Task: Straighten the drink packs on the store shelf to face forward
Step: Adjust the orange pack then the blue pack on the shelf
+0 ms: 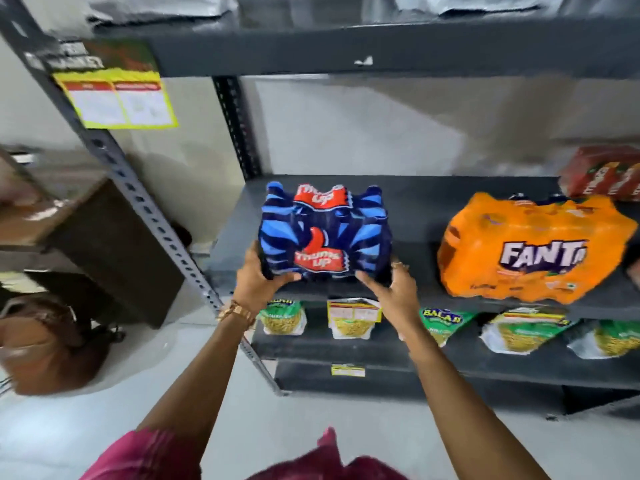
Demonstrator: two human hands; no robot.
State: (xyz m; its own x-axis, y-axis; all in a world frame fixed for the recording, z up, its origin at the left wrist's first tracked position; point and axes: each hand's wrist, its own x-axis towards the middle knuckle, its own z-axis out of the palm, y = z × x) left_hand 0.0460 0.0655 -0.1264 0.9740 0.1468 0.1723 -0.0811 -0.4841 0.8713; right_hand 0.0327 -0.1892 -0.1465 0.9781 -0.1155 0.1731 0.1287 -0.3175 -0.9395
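Observation:
A blue Thums Up drink pack [325, 230] stands at the left end of the dark shelf [415, 209], its logo facing me. My left hand [258, 277] grips its lower left corner. My right hand [393, 292] holds its lower right corner, fingers spread under the front edge. An orange Fanta pack [530, 247] sits to the right, turned slightly askew. A red drink pack [602, 178] lies further back at the right edge, partly cut off.
Green snack pouches [516, 332] line the shelf below. A perforated metal upright [138, 202] runs diagonally on the left with a yellow sign [117, 102] on it. A brown bag [45, 344] and dark cabinet [114, 251] stand left of the rack.

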